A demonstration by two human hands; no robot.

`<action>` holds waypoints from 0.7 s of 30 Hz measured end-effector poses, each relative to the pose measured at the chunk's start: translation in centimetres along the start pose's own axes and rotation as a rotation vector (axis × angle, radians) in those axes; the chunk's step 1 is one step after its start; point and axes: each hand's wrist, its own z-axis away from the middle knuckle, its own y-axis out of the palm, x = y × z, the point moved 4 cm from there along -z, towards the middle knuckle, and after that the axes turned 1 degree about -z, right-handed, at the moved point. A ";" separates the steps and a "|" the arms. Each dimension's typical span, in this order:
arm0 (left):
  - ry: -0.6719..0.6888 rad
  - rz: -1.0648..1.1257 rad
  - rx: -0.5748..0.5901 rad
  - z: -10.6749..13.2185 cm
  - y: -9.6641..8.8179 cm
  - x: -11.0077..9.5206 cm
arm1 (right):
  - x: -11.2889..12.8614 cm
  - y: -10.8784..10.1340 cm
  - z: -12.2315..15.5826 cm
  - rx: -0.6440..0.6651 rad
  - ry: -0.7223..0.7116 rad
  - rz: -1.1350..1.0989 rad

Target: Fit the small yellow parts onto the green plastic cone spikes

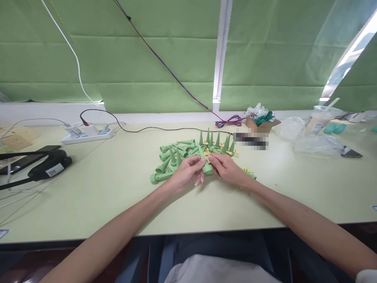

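Note:
My left hand (186, 171) is closed around a green plastic watering spike (207, 169), whose narrow tip points up and away from me. My right hand (227, 168) pinches a small yellow valve (208, 158) against the side of that spike. How deep the valve sits in the spike is hidden by my fingers. Around both hands lie more green spikes (161, 177), several on their sides at the left. Others stand upright (218, 139) behind my hands, with yellow valves (237, 152) among them. A few more pieces (249, 171) are partly covered by my right wrist.
A white power strip (88, 135) and black device (50, 165) are at the left. At the back lie a coiled red-blue cable (231, 122) and a small cardboard box (262, 126). A drink cup (319, 122), plastic bag (316, 145) and phone (351, 152) are at the right.

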 end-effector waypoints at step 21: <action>-0.134 0.218 0.005 0.1 0.1 0.2 | 0.1 -0.2 0.1 0.009 -0.137 0.118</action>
